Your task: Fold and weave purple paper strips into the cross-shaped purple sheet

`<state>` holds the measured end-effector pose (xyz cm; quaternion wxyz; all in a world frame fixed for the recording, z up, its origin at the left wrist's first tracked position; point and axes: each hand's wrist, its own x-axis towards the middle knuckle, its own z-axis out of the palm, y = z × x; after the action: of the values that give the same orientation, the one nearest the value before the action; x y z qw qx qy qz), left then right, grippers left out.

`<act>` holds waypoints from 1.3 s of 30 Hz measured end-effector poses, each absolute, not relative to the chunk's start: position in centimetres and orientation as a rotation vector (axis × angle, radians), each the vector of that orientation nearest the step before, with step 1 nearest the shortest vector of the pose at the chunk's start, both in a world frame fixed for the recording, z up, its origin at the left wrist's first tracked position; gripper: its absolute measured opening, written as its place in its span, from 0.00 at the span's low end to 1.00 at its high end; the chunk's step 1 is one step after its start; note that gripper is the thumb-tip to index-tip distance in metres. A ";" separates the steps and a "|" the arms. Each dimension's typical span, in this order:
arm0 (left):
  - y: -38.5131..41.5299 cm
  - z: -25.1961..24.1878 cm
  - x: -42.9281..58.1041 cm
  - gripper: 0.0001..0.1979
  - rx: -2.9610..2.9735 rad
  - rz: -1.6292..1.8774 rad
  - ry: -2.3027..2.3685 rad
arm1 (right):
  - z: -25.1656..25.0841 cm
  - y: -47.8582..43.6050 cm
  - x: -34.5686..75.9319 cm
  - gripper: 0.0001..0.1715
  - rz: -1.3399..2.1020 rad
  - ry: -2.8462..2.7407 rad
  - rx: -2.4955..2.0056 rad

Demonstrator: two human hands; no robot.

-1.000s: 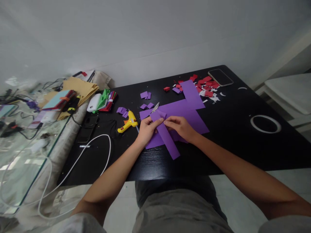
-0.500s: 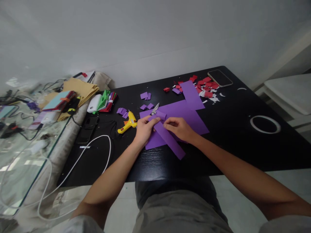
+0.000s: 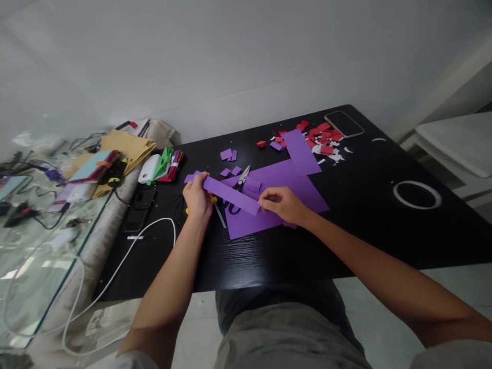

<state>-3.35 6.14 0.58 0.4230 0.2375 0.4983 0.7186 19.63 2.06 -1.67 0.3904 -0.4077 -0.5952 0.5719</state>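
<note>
A long purple paper strip slants down to the right between my hands. My left hand grips its upper left end. My right hand has its fingers pinched together at the strip's lower right end. Beneath the strip, black-handled scissors rest on a large purple sheet, their blades pointing away from me. A small purple piece lies beside the blades. My left hand mostly hides a yellow glue gun, with a clear stick showing near it.
Small purple pieces lie beyond the scissors on the black table. Red and white scraps sit near a phone at the back right. A white ring lies right; a white cable runs left.
My left hand has moved left with one end of the strip, swinging it to a flatter slant. The scissor handles are now uncovered, while the glue gun has become mostly hidden.
</note>
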 end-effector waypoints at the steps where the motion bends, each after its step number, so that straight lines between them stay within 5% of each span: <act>1: 6.3 0.7 -3.6 0.09 0.581 1.814 1.243 | -1.6 2.1 19.7 0.07 1.452 -1.508 -1.038; 6: 6.5 0.8 -4.1 0.08 0.540 1.759 1.177 | -1.2 2.2 20.2 0.08 1.416 -1.438 -1.031; 17: 2.4 -0.7 0.6 0.13 0.951 1.058 0.981 | -1.2 1.8 19.3 0.12 1.533 -1.385 -0.966; 39: 2.8 -1.1 0.6 0.18 1.062 1.121 0.939 | -1.6 2.1 19.2 0.13 1.581 -1.067 -1.122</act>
<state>0.59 2.80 -1.09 0.6188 0.4615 0.4080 0.4874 19.23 2.13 -1.60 0.4478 -0.4531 -0.4312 0.6389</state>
